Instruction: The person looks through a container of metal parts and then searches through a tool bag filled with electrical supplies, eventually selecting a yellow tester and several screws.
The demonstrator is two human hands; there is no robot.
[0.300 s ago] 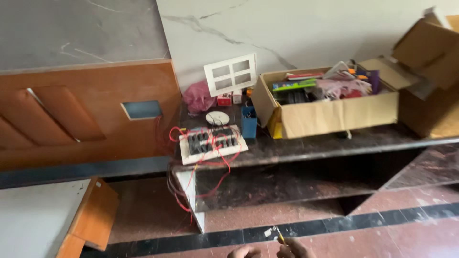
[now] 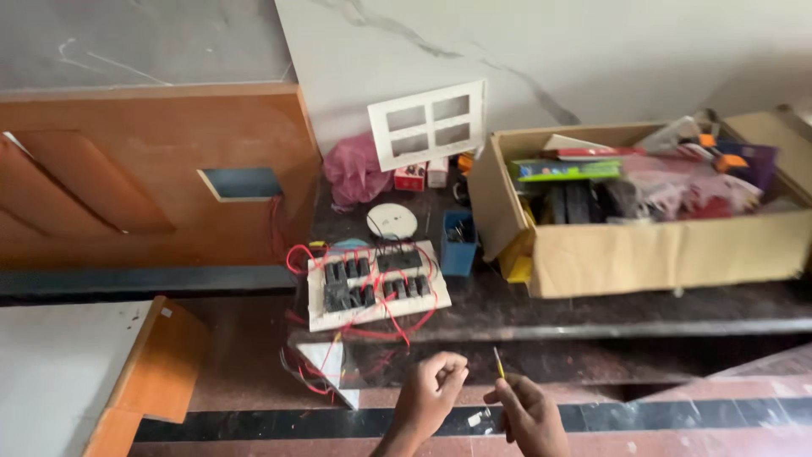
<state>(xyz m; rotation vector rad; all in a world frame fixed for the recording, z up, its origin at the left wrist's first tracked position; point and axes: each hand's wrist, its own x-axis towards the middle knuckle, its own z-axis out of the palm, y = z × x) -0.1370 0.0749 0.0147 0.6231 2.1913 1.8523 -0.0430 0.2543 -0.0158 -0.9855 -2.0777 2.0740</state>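
Observation:
My right hand [image 2: 529, 415] pinches a thin yellowish wire piece [image 2: 499, 363] that points upward, low in the head view. Beside it my left hand [image 2: 430, 396] has its fingers curled into a loose fist, and I cannot make out anything in it. Just beyond both hands, on a dark stone ledge [image 2: 592, 309], lies a white switch board [image 2: 376, 283] with several black switches and red wires [image 2: 397, 317] looping over and hanging below it.
An open cardboard box [image 2: 668, 245] full of mixed items fills the ledge's right side. A small blue box [image 2: 458, 243], a white round plate [image 2: 392, 222], a pink bag [image 2: 355, 172] and a white frame plate [image 2: 429, 123] stand behind the board. An orange wooden panel [image 2: 152, 169] with a rectangular cutout is at left.
The view has moved closer to the ledge. Both hands have risen further into the frame, with the wire piece now plainly visible.

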